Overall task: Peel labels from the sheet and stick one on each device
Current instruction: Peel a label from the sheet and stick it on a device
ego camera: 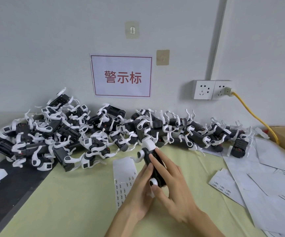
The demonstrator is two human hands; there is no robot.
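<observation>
Pale green bench (69, 202) — both hands grip black-and-white plastic device (152, 161): left hand (138, 190) cradles, right hand (170, 183) fingertips press top. Risk — label creases or sits skewed if device twists.

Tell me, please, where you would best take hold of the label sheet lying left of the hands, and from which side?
I would pinch the label sheet at its bare far-left corner, coming from the left. The left hand and the device it holds with the right hand cover its right edge, and the near part carries printed labels, so the blank far end is likely the safest grip.
</observation>
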